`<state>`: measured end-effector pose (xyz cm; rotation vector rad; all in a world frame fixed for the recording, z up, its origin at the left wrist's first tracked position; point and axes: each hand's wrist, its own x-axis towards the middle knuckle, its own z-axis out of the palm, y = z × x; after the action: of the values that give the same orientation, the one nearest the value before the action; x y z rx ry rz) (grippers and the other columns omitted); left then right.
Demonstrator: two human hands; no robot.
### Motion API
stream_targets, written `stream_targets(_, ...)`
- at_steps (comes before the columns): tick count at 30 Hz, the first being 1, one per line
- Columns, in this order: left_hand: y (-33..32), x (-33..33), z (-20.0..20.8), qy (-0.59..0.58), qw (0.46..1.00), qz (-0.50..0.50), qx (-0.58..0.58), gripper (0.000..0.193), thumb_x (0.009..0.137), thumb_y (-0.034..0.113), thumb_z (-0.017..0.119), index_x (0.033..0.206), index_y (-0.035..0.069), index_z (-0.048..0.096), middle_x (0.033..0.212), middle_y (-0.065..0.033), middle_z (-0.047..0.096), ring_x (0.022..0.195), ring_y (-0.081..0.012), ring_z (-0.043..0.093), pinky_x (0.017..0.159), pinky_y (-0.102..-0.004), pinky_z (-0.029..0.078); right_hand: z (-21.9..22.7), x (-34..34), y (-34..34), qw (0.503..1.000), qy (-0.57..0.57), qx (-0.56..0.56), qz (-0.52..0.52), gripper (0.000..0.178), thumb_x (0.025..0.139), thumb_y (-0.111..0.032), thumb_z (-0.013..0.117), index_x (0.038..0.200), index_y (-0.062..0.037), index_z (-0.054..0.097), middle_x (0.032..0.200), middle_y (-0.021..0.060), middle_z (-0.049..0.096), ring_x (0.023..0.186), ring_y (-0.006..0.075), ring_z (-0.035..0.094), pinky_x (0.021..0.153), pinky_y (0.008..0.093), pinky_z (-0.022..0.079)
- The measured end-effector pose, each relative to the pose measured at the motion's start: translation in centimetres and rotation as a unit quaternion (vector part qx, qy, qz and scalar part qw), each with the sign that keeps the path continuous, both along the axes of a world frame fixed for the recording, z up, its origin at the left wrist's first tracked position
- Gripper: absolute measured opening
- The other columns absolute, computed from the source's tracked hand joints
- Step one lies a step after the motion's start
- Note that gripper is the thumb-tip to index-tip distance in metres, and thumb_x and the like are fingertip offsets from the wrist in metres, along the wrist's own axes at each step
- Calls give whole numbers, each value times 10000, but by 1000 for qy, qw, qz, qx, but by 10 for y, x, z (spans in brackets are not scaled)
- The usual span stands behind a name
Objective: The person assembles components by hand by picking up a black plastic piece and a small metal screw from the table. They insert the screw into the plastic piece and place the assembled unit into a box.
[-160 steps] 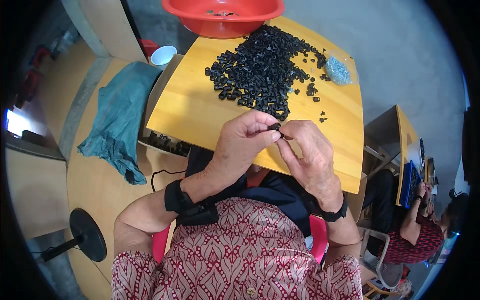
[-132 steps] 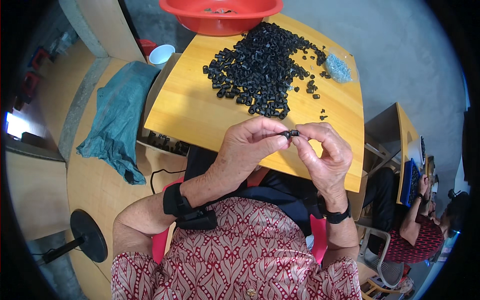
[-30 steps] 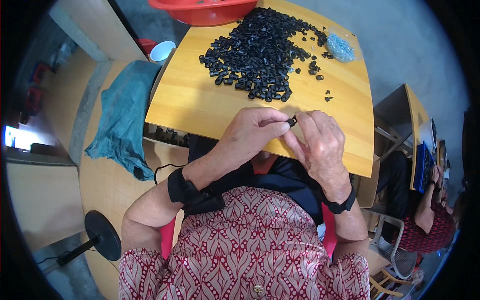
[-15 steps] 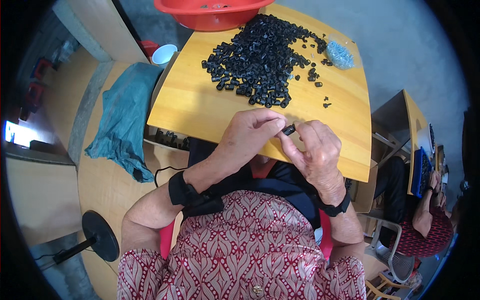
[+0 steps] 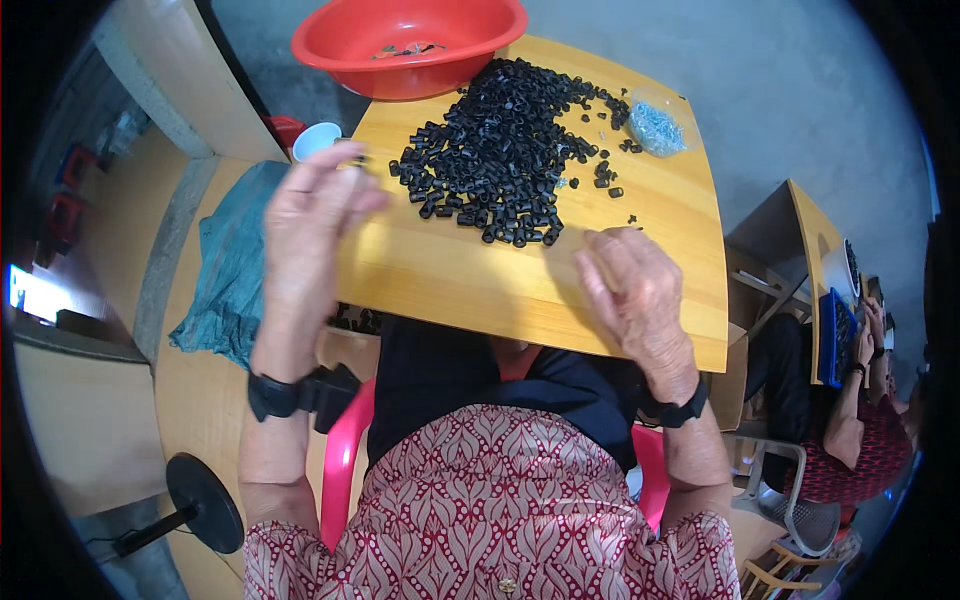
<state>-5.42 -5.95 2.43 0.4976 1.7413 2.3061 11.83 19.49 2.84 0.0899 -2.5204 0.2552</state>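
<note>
My left hand (image 5: 318, 205) is raised over the left edge of the table, its fingers loosely bent and blurred. A tiny dark thing shows by its fingertips; whether they grip it I cannot make out. My right hand (image 5: 640, 290) hovers over or rests at the near right part of the table, thumb apart from the loosely curved fingers, with nothing visible between them. Beyond both hands spreads a heap of small black plastic fittings (image 5: 495, 150), short and tubular. A clear bag of small silvery screws or pins (image 5: 656, 130) lies to its right.
A red basin (image 5: 410, 45) stands at the table's far left, a white bowl (image 5: 317, 140) beside it. Below hangs a teal sack (image 5: 228, 275). The wooden table (image 5: 450, 285) ends close to my lap. At the right, another person works beside a blue tray (image 5: 836, 340).
My hands, together on a small black fitting before, have parted. The left swung far to the left and up; the right stayed nearby. The fitting is no longer clearly seen.
</note>
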Motion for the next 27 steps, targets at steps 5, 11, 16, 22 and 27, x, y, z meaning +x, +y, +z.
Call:
stream_targets(5,-75,-49,-40,-28,992,122,19,312,952,112,631,1238,-6,597,959,-89,686,838,-136,688,792,-234,543,-4,-3,40,995,-21,-67,-66,101,847,-124,690,868,-26,678,787,135,648,688,296,655,627,391,518)
stream_targets(11,-112,-66,-125,-125,974,178,-69,282,923,63,646,1195,-6,615,886,-73,667,750,-121,651,723,-228,537,-1,-25,79,985,-45,-115,-122,128,864,-127,666,878,-4,694,777,148,672,677,288,668,630,373,521)
stream_targets(16,-122,-74,-192,-137,961,161,-176,314,935,72,624,1234,-18,600,916,-17,647,706,-74,563,678,-213,490,-13,-51,106,975,-108,-110,-160,213,845,-160,651,967,5,707,855,173,700,760,315,683,713,394,535)
stream_targets(22,-111,-69,-168,-48,955,222,-189,367,918,33,629,1279,-13,583,1177,-108,631,1088,-174,589,956,-283,460,-34,-66,118,965,-189,-72,-166,232,814,-152,647,975,6,702,898,190,695,862,347,672,798,424,527)
stream_targets(27,-73,-29,-65,32,961,224,-160,337,939,84,625,1265,1,602,1194,-90,641,1119,-155,590,992,-281,435,-30,-63,106,980,-155,-19,-121,200,793,-120,656,945,2,697,909,193,682,841,356,669,769,416,533)
